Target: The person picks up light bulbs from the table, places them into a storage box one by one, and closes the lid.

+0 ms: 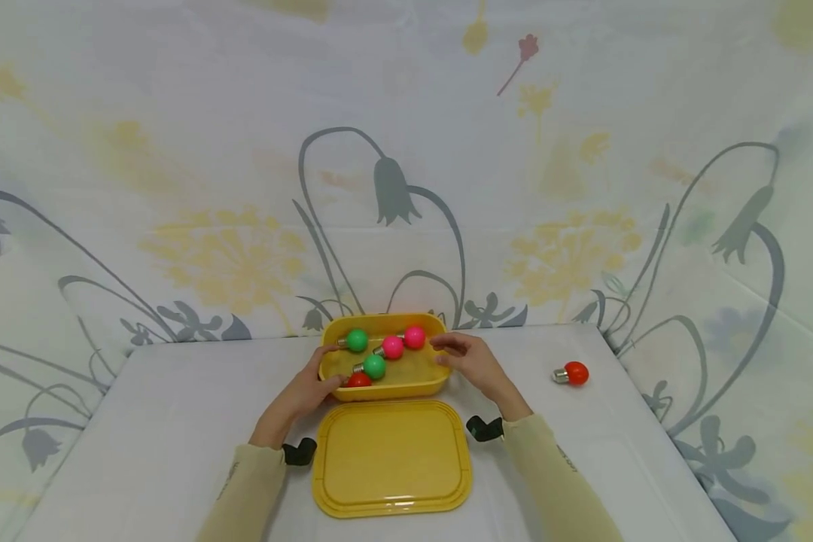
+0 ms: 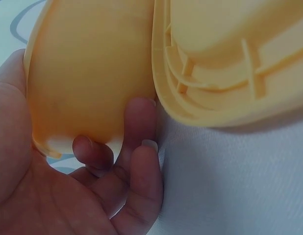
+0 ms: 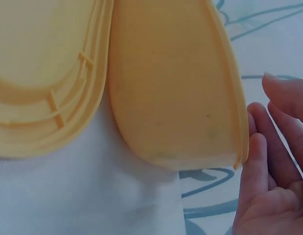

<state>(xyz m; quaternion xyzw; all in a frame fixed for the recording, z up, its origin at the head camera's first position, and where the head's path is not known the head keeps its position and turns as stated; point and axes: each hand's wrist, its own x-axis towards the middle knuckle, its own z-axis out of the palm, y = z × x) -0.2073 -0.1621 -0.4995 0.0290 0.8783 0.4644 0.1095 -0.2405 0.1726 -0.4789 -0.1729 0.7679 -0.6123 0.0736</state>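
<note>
A yellow plastic box stands near the back of the table, holding small light bulbs: a green bulb with another green bulb, a pink bulb with a second pink bulb, and a partly hidden red bulb. My left hand grips the box's left end, thumb at the rim and fingers against the outer wall. At the right end, my right hand is beside the rim with loosely bent fingers; nothing is pinched in them.
In front of the box lies a matching yellow lid, its ridged edge close to the box wall. Another red bulb rests on the white table to the right. Behind hangs a flower-print cloth.
</note>
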